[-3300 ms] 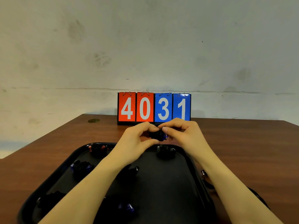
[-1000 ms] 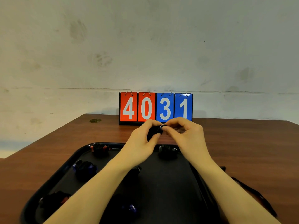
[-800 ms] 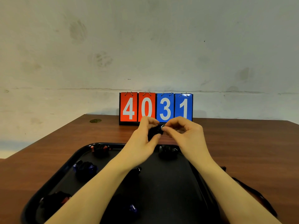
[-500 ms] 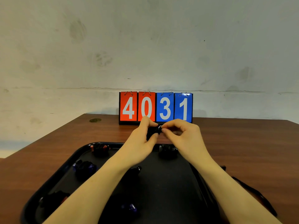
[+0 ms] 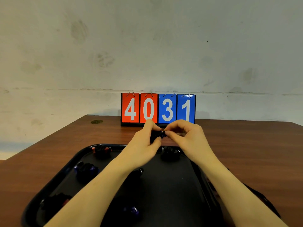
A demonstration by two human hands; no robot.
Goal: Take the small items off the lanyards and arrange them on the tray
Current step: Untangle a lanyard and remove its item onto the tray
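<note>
Above the far edge of the black tray (image 5: 54, 182), my left hand (image 5: 144, 145) grips a small black item (image 5: 154, 136) between thumb and fingers. My right hand (image 5: 185, 138) pinches the metal ring (image 5: 162, 133) at the item's right end. Several small dark items lie on the tray: one with red bits (image 5: 100, 150) at the far left, a blue one (image 5: 85, 169) further forward, a dark one (image 5: 170, 153) at the far right, another (image 5: 54, 202) near the left front and a blue one (image 5: 131, 210) near the front. A black lanyard strap (image 5: 262, 199) lies right of the tray, partly hidden by my right arm.
A flip scoreboard (image 5: 158, 109) reading 4031 stands at the back of the brown wooden table (image 5: 254, 153), right behind my hands. A small round metal disc (image 5: 96, 122) sits in the table's far left corner. A pale wall rises behind the table.
Both hands stay together over the tray's far edge. The fingers have shifted slightly on the black item and its ring; the strap right of the tray shifted between the oldest frame and the later ones.
</note>
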